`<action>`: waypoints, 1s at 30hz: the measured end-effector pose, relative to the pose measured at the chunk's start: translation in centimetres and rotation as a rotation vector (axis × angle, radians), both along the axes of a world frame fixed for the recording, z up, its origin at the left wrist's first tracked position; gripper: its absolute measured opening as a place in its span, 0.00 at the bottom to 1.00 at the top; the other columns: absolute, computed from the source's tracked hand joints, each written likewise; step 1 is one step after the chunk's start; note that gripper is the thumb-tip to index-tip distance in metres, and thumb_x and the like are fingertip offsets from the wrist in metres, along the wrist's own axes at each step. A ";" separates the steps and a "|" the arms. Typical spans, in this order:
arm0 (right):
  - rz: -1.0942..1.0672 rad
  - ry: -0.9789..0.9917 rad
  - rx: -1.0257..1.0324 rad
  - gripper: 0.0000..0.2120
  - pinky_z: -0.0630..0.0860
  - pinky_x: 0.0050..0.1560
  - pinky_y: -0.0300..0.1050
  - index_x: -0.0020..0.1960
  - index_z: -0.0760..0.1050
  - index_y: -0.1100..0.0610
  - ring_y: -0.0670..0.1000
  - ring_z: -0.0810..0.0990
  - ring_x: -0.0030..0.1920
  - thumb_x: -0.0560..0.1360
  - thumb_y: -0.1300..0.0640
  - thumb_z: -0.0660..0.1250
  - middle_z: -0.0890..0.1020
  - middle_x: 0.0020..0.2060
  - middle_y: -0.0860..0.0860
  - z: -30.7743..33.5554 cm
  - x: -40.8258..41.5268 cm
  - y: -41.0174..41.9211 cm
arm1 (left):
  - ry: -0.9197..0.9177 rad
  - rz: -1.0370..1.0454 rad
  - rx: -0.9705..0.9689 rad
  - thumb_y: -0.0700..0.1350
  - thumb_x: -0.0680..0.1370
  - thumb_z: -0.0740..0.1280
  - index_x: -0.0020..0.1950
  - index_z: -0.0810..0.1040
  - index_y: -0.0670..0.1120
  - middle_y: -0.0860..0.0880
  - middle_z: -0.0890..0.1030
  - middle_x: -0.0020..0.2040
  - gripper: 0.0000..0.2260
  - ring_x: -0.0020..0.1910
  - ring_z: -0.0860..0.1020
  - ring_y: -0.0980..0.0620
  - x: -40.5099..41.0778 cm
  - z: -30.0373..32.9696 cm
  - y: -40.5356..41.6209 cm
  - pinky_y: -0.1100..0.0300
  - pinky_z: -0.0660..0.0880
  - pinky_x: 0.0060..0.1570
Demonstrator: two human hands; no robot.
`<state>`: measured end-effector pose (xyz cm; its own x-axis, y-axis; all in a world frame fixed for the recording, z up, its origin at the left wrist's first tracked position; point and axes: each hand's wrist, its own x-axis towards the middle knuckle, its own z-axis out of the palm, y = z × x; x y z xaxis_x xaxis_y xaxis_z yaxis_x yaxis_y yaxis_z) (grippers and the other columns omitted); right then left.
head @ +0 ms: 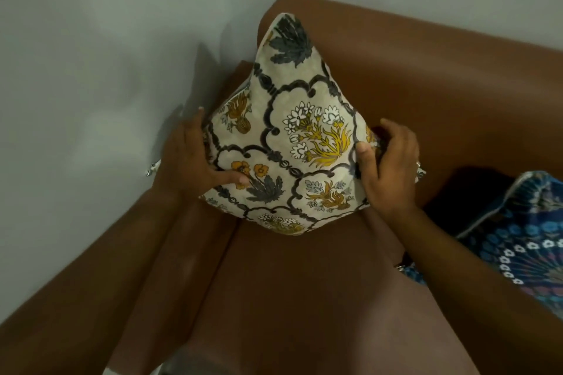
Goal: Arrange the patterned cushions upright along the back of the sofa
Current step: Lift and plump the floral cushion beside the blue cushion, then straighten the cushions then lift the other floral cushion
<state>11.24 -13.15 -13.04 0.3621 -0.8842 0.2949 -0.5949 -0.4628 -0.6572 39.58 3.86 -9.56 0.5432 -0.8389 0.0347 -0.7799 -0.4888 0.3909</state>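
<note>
A cream cushion (pixel 292 131) with grey lattice and yellow flowers stands on one corner in the sofa's left corner, its top point leaning against the brown backrest (pixel 426 76). My left hand (pixel 192 161) grips its left corner, thumb on the front face. My right hand (pixel 390 167) pinches its right corner. A blue patterned cushion (pixel 524 237) lies at the right on the seat, partly behind my right forearm and cut off by the frame edge.
The brown leather seat (pixel 304 298) spreads below the cushion. The sofa's armrest (pixel 170 253) runs along the left, under my left forearm. A pale grey wall (pixel 91 70) stands behind and to the left of the sofa.
</note>
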 end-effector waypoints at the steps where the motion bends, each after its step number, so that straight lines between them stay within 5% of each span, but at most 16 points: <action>1: 0.024 -0.012 -0.025 0.30 0.68 0.65 0.52 0.71 0.68 0.61 0.58 0.71 0.65 0.80 0.39 0.57 0.74 0.64 0.60 0.5 0.5 0.2 | -0.009 -0.001 0.010 0.77 0.53 0.69 0.79 0.57 0.41 0.36 0.71 0.71 0.65 0.69 0.70 0.37 0.0 0.0 0.1 0.39 0.68 0.67; 7: 0.099 0.092 0.053 0.40 0.70 0.64 0.55 0.75 0.64 0.58 0.57 0.73 0.65 0.78 0.29 0.46 0.76 0.65 0.57 -0.3 2.2 -0.2 | 0.097 -0.071 0.213 0.80 0.54 0.71 0.78 0.61 0.47 0.42 0.74 0.72 0.61 0.69 0.74 0.42 1.5 -1.1 -0.1 0.40 0.73 0.67; 15: 0.079 0.058 0.014 0.40 0.68 0.65 0.52 0.76 0.63 0.59 0.57 0.70 0.68 0.78 0.30 0.48 0.72 0.68 0.59 3.5 -2.5 -0.2 | -0.190 -0.056 -0.110 0.80 0.63 0.63 0.75 0.64 0.36 0.32 0.71 0.71 0.57 0.70 0.70 0.33 -3.3 2.3 1.3 0.39 0.69 0.68; 19: -0.022 -0.047 -0.076 0.37 0.68 0.69 0.50 0.75 0.65 0.61 0.57 0.71 0.68 0.80 0.34 0.51 0.72 0.67 0.60 8.6 -8.0 -2.3 | -0.186 -0.271 -0.253 0.79 0.66 0.61 0.75 0.66 0.40 0.34 0.68 0.74 0.52 0.73 0.67 0.34 -12.2 7.6 -4.5 0.40 0.63 0.70; 23: -0.315 -0.218 -0.112 0.34 0.71 0.67 0.59 0.73 0.67 0.60 0.56 0.74 0.66 0.81 0.35 0.52 0.72 0.63 0.52 12.8 -18.4 -4.5 | -0.124 -0.567 -0.307 0.78 0.67 0.61 0.74 0.71 0.40 0.37 0.72 0.73 0.50 0.71 0.71 0.37 -24.7 11.0 -11.2 0.41 0.69 0.68; 30: -0.633 -0.134 -0.087 0.36 0.70 0.66 0.49 0.72 0.68 0.62 0.57 0.73 0.65 0.80 0.33 0.52 0.73 0.64 0.61 12.2 -47.0 -5.1 | -0.010 -0.854 -0.186 0.75 0.68 0.63 0.72 0.72 0.40 0.38 0.75 0.70 0.46 0.69 0.73 0.38 -50.1 10.5 -18.6 0.43 0.72 0.65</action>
<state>-35.79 -18.20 -0.81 -0.2660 -0.8854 0.3812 -0.6857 -0.1041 -0.7204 -10.56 -14.78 0.94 -0.2699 -0.9392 0.2124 -0.8540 0.3354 0.3977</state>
